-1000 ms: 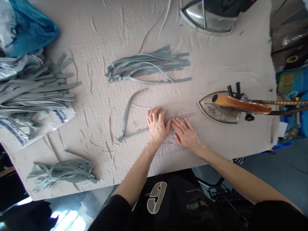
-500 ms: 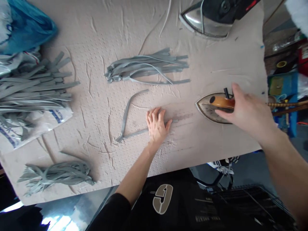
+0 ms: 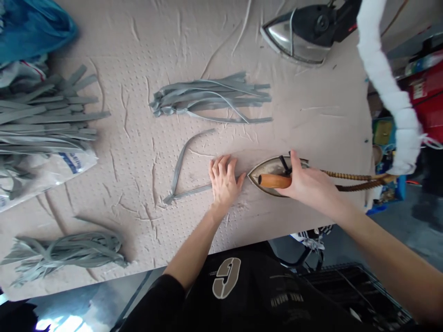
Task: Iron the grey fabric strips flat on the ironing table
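My left hand lies palm down on the padded table, fingers flat and slightly bent, over one arm of a grey fabric strip. The strip is folded into a V, its knotted-looking corner left of the hand. My right hand is closed around the wooden handle of an iron. The iron's pointed nose faces left, close to my left thumb, and its soleplate is hidden beneath it. Whether the strip's end runs under the iron is hidden. Above my left hand lies a bundle of grey strips.
A second iron rests at the top right. More strips lie on a plastic bag at left, and a looped bundle sits at lower left. Hoses and a white-wrapped tube trail on the right.
My right hand has moved the iron left and slightly toward me, up to my left hand. My left hand stays on the strip. The white-wrapped tube has swung into view.
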The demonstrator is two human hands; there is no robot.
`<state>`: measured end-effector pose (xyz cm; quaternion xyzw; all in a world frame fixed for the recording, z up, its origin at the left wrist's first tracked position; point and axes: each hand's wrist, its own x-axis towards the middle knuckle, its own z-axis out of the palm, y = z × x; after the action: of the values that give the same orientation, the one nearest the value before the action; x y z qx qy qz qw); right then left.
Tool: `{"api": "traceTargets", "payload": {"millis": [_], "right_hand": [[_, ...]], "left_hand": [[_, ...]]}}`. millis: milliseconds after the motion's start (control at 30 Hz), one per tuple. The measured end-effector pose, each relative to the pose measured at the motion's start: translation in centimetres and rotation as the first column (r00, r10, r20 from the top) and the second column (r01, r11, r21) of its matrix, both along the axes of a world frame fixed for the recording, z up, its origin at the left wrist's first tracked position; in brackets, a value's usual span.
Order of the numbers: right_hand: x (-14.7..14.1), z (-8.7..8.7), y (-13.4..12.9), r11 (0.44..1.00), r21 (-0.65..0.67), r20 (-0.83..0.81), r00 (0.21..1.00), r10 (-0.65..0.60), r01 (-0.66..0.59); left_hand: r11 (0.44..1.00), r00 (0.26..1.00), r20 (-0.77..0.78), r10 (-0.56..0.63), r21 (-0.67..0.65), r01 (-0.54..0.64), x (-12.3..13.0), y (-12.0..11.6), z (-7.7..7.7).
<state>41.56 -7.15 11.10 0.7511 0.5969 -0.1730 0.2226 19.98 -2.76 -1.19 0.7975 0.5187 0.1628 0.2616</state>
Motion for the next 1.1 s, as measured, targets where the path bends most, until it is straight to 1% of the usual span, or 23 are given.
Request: {"api": "traceTargets", "payload": {"millis": [133, 267, 433, 567, 700, 767, 867, 1000, 1100], "right_hand": [[-0.7, -0.1, 0.5, 0.994, -0.096, 0.079, 0.996, -0.043, 0.051], [-1.8, 0.1, 1.2, 0.989, -0.146, 0.104, 0.994, -0.009, 0.025], [-3.6, -0.3, 1.9, 0.988, -0.153, 0.072, 0.997, 0.028, -0.017], [-3.8, -0.5, 1.8, 0.991, -0.127, 0.090, 0.995, 0.047, -0.035], [-4.0, -0.3, 1.9, 0.988, -0.156, 0.100, 0.994, 0.040, -0.024], [-4.6, -0.2, 2.3, 0.986, -0.167, 0.094, 0.995, 0.043, -0.027], [-6.2, -0.3, 3.0, 0.985, -0.158, 0.060, 0.995, 0.074, -0.064], [-7.8, -0.2, 3.6, 0.984, -0.133, 0.016, 0.993, 0.121, -0.118], [-8.2, 0.0, 3.8, 0.980, -0.161, 0.025, 0.992, 0.126, -0.120]], "left_hand": [[0.999, 1.000, 0.005, -0.013, 0.034, 0.013, -0.1, 0.0, -0.1], [0.999, 1.000, 0.025, -0.007, 0.040, 0.006, -0.7, 0.0, -0.2], [0.998, 0.999, 0.036, 0.032, 0.061, -0.035, -2.3, -0.1, -0.2], [0.997, 0.998, 0.048, 0.045, 0.064, -0.048, -3.3, -0.1, -0.2], [0.997, 0.997, 0.061, 0.050, 0.055, -0.053, -4.2, -0.1, -0.4], [0.997, 0.996, 0.065, 0.055, 0.058, -0.059, -4.9, -0.1, -0.6], [0.996, 0.996, 0.067, 0.058, 0.064, -0.062, -6.1, 0.0, -0.7], [0.996, 0.996, 0.039, 0.074, 0.048, -0.076, -8.2, 0.3, -0.3], [0.995, 0.996, 0.002, 0.090, 0.051, -0.090, -10.2, 0.4, 0.0]]}}
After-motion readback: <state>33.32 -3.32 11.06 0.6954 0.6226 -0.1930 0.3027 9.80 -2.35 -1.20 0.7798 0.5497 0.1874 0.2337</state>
